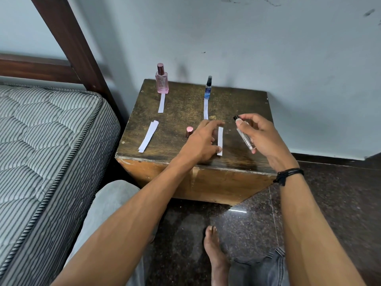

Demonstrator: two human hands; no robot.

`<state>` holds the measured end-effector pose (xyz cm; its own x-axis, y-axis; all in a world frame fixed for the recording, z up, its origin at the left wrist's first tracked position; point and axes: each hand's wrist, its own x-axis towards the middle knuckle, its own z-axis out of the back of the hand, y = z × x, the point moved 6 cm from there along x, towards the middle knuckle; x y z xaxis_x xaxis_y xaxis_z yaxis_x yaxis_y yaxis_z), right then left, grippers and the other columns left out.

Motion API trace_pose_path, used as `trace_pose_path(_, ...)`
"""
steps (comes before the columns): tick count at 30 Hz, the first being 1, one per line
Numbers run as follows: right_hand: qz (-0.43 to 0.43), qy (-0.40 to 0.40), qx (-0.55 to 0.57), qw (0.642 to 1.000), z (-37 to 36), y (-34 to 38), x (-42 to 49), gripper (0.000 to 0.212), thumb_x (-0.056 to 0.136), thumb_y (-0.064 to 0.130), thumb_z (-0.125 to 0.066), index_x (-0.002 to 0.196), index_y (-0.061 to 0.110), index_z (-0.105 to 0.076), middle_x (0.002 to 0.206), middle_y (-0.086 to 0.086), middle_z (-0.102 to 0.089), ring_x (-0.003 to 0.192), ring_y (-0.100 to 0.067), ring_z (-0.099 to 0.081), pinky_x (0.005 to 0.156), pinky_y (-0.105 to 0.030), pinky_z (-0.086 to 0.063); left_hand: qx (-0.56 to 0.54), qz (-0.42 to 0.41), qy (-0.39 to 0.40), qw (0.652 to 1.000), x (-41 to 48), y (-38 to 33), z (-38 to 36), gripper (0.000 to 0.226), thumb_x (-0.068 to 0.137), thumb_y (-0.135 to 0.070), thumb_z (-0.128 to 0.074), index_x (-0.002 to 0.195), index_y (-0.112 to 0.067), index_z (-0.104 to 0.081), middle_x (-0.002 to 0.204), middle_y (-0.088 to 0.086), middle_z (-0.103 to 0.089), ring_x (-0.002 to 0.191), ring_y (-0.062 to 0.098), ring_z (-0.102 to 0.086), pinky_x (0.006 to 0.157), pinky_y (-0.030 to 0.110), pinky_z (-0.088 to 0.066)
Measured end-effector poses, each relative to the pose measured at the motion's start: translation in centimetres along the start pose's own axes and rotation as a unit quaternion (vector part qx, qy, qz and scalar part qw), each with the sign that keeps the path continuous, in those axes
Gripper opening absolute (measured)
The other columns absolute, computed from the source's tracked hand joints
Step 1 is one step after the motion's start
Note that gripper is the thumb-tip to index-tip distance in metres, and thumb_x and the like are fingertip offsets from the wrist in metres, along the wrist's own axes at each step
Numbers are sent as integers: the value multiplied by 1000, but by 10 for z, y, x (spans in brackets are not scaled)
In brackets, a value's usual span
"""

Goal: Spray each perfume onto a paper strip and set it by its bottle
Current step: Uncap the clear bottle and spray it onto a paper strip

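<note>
White paper strip [220, 137] is lying on the table [181, 112], with its long side pointing away from the person. The left hand [203, 142] is nearest, touching it from the left. Its thumb is resting on the near end and its fingers [214, 123] are loose, not gripping. Just to the right, the right hand [260, 135] is gripping the clear bottle [245, 138], which is leaning with its top toward the strip. Spraying looks like the next step.
</note>
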<state>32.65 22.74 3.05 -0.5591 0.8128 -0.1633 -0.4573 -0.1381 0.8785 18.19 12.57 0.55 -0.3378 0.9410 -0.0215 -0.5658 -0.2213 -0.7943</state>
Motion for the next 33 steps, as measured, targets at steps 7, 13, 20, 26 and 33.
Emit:
trace_pose_path(7, 0, 6, -5, 1000, 1, 3, -2, 25, 101, 48, -59, 123, 36, -62, 110, 0, -64, 81, -17, -66, 50, -28, -49, -10, 31, -14, 999, -4, -2, 4, 38, 84, 2, -70, 115, -18, -60, 88, 0, -66, 72, 4, -55, 80, 26, -45)
trace_pose_path(13, -1, 11, -18, 1000, 0, 4, -3, 27, 101, 49, -59, 125, 37, -60, 111, 1, -61, 87, -17, -67, 55, -29, -51, -45, 8, -85, 995, -2, -9, 18, 25, 90, 0, -56, 100, -20, -68, 88, -6, -70, 79, 9, -65, 85, 37, -57)
trace_pose_path(20, -7, 32, -25, 999, -5, 3, -1, 33, 100, 50, -59, 128, 33, -62, 115, 5, -62, 90, -16, -66, 50, -21, -49, -49, -51, -208, 976, -5, -13, 58, 27, 100, -2, -46, 98, -13, -70, 95, -7, -68, 81, 4, -61, 75, 25, -52)
trace_pose_path(26, -1, 51, -10, 999, -13, 3, -1, 28, 101, 45, -60, 124, 30, -66, 107, 8, -62, 87, -12, -60, 56, -23, -48, 80, 71, -126, 986, 8, 20, 67, 18, 91, -29, -74, 107, -27, -67, 117, -1, -61, 116, 24, -55, 101, 47, -50)
trace_pose_path(33, -7, 72, 19, 997, -16, 0, 1, 30, 100, 35, -65, 128, 26, -64, 111, 6, -64, 103, -20, -66, 71, -30, -57, 137, 122, -79, 980, 0, 23, 59, 24, 86, -19, -79, 109, -19, -73, 119, 2, -67, 108, 20, -64, 89, 28, -45)
